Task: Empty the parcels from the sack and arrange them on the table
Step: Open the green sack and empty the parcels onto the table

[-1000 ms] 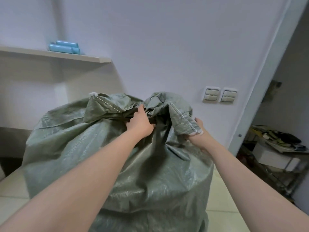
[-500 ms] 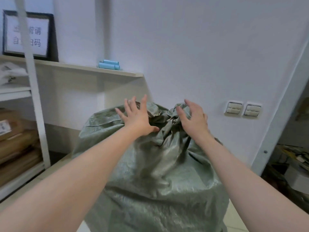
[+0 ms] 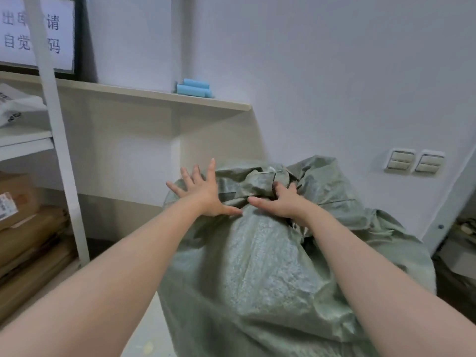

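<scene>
A large grey-green woven sack [image 3: 260,274] stands full in front of me, its mouth bunched and folded at the top. My left hand [image 3: 203,191] lies flat on the sack's upper left side with the fingers spread. My right hand [image 3: 280,202] is just to the right of it, its fingers curled into the bunched fabric at the sack's mouth and its thumb stretched out to the left. No parcels show; the sack hides its contents.
A white metal rack [image 3: 59,140] with cardboard boxes [image 3: 23,228] stands at the left. A wall shelf [image 3: 154,95] carries blue rolls [image 3: 194,87] and a framed sign [image 3: 38,34]. Two wall switches [image 3: 414,162] are at the right, with clutter by a doorway [image 3: 461,243] beyond.
Both hands let go of the sack's gathered mouth and opened. The left hand now presses flat on the sack; the right hand's fingers have curled back into the fabric. The view swung left.
</scene>
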The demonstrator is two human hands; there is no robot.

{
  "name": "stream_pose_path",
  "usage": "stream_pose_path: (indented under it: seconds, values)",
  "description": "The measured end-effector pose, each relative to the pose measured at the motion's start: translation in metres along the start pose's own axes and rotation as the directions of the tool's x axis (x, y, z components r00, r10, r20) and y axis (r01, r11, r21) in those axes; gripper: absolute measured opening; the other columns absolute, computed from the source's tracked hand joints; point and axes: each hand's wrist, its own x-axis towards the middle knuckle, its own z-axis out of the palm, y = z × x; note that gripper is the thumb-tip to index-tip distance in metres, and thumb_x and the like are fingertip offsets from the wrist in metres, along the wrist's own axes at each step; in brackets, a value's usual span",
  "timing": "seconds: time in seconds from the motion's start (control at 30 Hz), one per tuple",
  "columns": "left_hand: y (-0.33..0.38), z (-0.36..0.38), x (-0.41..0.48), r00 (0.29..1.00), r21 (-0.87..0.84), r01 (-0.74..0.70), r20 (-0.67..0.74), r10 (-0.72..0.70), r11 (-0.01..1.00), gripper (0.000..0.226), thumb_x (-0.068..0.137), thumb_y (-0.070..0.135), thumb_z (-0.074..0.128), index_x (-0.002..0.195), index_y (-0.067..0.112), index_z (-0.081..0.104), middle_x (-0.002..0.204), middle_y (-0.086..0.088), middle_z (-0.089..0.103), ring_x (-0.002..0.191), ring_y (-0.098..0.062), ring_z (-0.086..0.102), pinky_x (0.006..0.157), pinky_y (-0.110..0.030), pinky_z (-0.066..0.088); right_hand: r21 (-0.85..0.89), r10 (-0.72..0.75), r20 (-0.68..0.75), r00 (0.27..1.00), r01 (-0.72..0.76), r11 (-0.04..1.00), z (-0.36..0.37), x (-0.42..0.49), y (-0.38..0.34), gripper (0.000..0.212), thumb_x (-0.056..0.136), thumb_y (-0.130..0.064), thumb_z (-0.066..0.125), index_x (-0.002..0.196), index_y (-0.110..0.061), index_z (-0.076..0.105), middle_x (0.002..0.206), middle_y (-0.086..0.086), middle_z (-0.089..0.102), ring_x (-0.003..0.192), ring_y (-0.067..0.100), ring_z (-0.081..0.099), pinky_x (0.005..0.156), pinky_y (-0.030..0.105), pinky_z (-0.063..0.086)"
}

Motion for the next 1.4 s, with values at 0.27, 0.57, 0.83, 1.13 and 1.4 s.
stream_pose_path:
  seconds: [0.27, 0.57, 0.83, 1.13, 1.4]
  values:
    - [-0.009, 0.040, 0.044, 0.998, -0.248, 0.054, -0.026, -0.062, 0.967, 0.103, 0.064, 0.080, 0.063, 0.150, 0.039, 0.021, 0.149, -0.011, 0.023, 0.142, -0.033, 0.021, 0.107, -0.074, -0.005, 0.381, 0.097, -0.142, 0.985, -0.036, 0.924, 0.024, 0.029, 0.002, 0.053, 0.086, -0.040, 0.066, 0.131, -0.015, 0.055, 0.123, 0.004, 0.062, 0.101, 0.018, 0.057, 0.086, 0.026, 0.043]
    - [0.039, 0.051, 0.052, 0.940, -0.809, -0.172, -0.305, -0.151, 0.562, 0.011, 0.090, 0.038, 0.058, 0.080, 0.039, 0.062, 0.100, 0.001, 0.070, 0.101, -0.032, 0.061, 0.094, -0.050, 0.045, 0.715, -0.012, -0.342, 0.940, 0.268, 0.646, -0.001, 0.028, -0.014, 0.014, 0.091, -0.006, 0.063, 0.099, -0.017, 0.064, 0.097, 0.007, 0.071, 0.093, 0.024, 0.068, 0.074, 0.032, 0.057]
    - [0.097, -0.028, 0.046, 0.800, -0.825, -0.544, -0.565, -0.202, 0.153, 0.010, 0.090, 0.020, 0.059, 0.085, 0.026, 0.065, 0.081, 0.006, 0.069, 0.079, -0.013, 0.062, 0.077, -0.033, 0.049, 0.715, -0.138, -0.627, 0.767, 0.637, 0.287, -0.069, 0.017, -0.056, 0.025, 0.087, 0.004, 0.060, 0.094, -0.017, 0.070, 0.102, 0.016, 0.070, 0.101, 0.034, 0.065, 0.094, 0.055, 0.052]
    - [0.099, 0.001, 0.054, 0.948, -0.672, -0.140, -0.304, -0.098, 0.727, 0.012, 0.093, 0.038, 0.057, 0.085, 0.029, 0.058, 0.100, -0.005, 0.070, 0.105, -0.031, 0.061, 0.103, -0.051, 0.038, 0.426, -0.081, -0.457, 0.886, 0.298, 0.855, -0.066, 0.018, 0.018, 0.010, 0.088, -0.012, 0.065, 0.087, -0.022, 0.062, 0.072, -0.003, 0.064, 0.060, 0.008, 0.055, 0.053, 0.022, 0.041]
    - [0.124, -0.010, 0.012, 0.938, -0.539, -0.207, -0.345, 0.010, 0.816, 0.061, 0.086, 0.043, 0.054, 0.141, 0.027, 0.033, 0.142, -0.009, 0.048, 0.136, -0.038, 0.035, 0.115, -0.057, 0.013, 0.386, -0.090, -0.386, 0.918, 0.249, 0.888, -0.058, 0.008, 0.033, 0.031, 0.089, -0.025, 0.066, 0.116, -0.011, 0.059, 0.090, -0.001, 0.064, 0.075, 0.015, 0.058, 0.061, 0.025, 0.044]
